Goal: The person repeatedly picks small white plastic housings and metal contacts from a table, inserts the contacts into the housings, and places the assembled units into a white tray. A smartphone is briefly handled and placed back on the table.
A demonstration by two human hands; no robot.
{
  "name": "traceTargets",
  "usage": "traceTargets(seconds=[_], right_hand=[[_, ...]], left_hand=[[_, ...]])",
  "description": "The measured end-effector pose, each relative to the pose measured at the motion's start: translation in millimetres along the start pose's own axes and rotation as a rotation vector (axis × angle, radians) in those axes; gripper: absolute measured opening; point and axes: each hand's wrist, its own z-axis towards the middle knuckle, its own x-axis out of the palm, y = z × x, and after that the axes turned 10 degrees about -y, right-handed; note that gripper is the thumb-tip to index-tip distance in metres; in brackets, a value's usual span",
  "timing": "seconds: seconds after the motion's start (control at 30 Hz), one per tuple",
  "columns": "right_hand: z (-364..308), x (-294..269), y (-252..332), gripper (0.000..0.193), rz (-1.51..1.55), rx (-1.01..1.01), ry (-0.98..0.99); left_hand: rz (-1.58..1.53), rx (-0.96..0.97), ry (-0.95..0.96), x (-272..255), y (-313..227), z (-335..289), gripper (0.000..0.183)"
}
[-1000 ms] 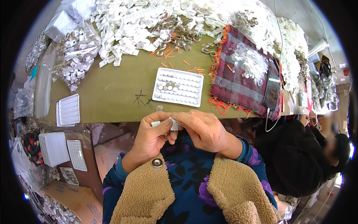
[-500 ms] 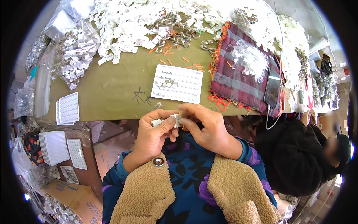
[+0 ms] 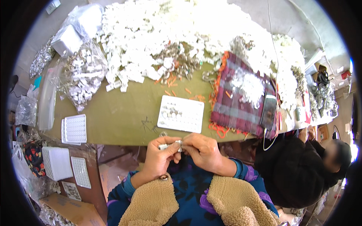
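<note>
Close in front of my body, beyond the table's near edge, my two hands meet. My left hand (image 3: 159,157) is closed, with a small white plastic piece (image 3: 178,145) pinched between thumb and fingers. A second white piece (image 3: 163,146) sticks out from the same hand's curled fingers. My right hand (image 3: 205,152) is closed in a pinch against the first piece; its fingertips hide whatever they grip. Just past my hands lies a white tray (image 3: 193,107) with rows of round hollows, and several silvery discs (image 3: 172,115) rest in it.
A large heap of white plastic pieces (image 3: 128,41) covers the table's far side, with orange strips (image 3: 172,81) before it. A plaid cloth (image 3: 226,117), phone (image 3: 268,111) and red-handled scissors (image 3: 219,130) lie right. Trays (image 3: 75,129) stand left. A person in black (image 3: 290,173) sits at right.
The whole view has tilted, so the table and my hands appear lower in the picture. My hands stay together at the white piece, the right fingers now closer around it.
</note>
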Motion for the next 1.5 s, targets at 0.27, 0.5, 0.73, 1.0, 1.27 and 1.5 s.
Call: traceTargets(seconds=[0.27, 0.5, 0.73, 1.0, 1.27, 1.5], right_hand=[[84, -20, -22, 0.008, -0.161, 0.142, 0.139], [155, 9, -72, 0.005, -0.553, -0.339, 0.039], [172, 31, -92, 0.024, -0.949, -0.602, 0.241], [151, -1, -89, 0.008, -0.904, -0.439, 0.217], [35, -82, -56, 0.021, -0.599, -0.175, -0.264], [-38, -240, -47, 0.066, -0.915, 0.277, -0.693]], left_hand=[[-0.287, -0.057, 0.267, -27, -24, 12, 0.03], [-0.328, -0.051, 0.36, -44, -29, 18, 0.018], [-0.277, -0.083, 0.29, -48, -29, 16, 0.012], [-0.212, -0.046, 0.204, -49, -22, 16, 0.013], [0.022, 0.33, 0.122, -34, -20, 12, 0.01], [0.167, 0.625, -0.053, -23, -7, 25, 0.006]])
